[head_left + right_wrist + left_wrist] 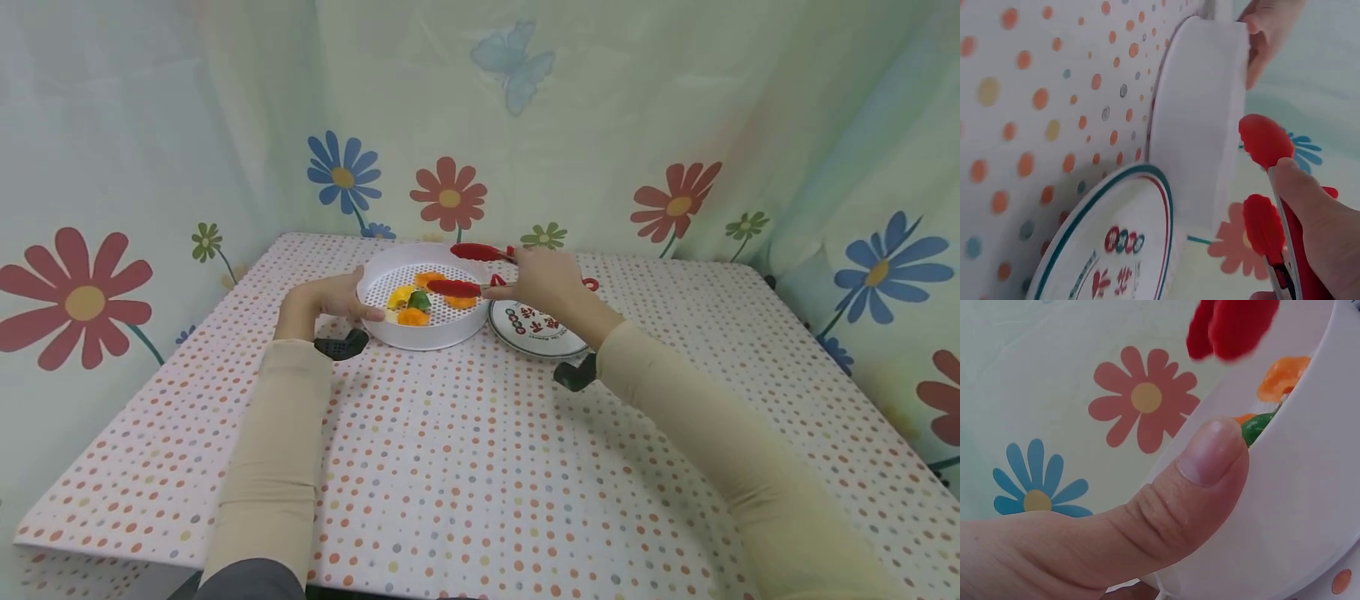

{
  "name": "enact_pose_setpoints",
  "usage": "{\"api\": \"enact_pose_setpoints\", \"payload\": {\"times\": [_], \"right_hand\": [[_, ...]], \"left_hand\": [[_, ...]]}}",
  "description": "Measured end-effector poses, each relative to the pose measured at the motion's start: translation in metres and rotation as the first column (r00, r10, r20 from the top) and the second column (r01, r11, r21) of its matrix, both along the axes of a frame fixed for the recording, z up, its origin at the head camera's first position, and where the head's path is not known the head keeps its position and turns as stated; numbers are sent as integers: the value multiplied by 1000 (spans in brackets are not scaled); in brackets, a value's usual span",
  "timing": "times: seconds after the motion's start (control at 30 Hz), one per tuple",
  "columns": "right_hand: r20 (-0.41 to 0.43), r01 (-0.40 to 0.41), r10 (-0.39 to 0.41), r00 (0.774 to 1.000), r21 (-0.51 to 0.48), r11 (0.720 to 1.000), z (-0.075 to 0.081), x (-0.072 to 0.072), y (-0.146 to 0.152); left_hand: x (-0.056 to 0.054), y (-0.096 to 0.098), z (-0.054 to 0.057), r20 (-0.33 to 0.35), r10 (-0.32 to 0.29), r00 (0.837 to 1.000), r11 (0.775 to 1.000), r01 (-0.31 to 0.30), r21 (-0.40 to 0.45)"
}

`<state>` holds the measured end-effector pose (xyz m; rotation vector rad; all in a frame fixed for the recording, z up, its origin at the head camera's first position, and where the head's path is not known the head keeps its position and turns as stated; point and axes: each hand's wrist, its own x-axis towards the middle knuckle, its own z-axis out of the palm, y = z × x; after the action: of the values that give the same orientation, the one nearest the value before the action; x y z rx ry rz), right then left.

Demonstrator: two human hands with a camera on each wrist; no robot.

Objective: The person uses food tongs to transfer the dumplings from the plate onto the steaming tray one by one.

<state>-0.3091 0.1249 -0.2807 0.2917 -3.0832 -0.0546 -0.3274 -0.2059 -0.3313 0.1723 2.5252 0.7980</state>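
Note:
A round white steamer basket [427, 337] with a perforated bottom holds several pieces of orange, yellow and green pepper [418, 301]. My left hand [333, 296] grips its left wall, thumb over the rim, as the left wrist view shows up close. In my right hand [546, 279] is a pair of red-tipped tongs [1285, 231], held above the right part of the basket. Their two red heads stand apart with nothing between them. Beneath the right hand lies a white plate [517, 329] with red lettering and a green rim, beside the basket.
The table wears a white cloth [450, 467] with coloured dots. Behind it hangs a pale curtain [600, 108] printed with flowers and a butterfly. Dark wrist cameras [342, 344] sit below both hands.

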Motion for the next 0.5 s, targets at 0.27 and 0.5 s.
{"api": "enact_pose_setpoints", "payload": {"times": [0.27,0.5], "right_hand": [[-16,78,-81,997,-144,987,-9,25,68],[49,89,-84,995,-121,989,-33,33,100]], "left_hand": [[4,0,3,1,8,1000,1000,-8,-17],[4,2,1,18,5,1000,1000,-5,-3]]}}
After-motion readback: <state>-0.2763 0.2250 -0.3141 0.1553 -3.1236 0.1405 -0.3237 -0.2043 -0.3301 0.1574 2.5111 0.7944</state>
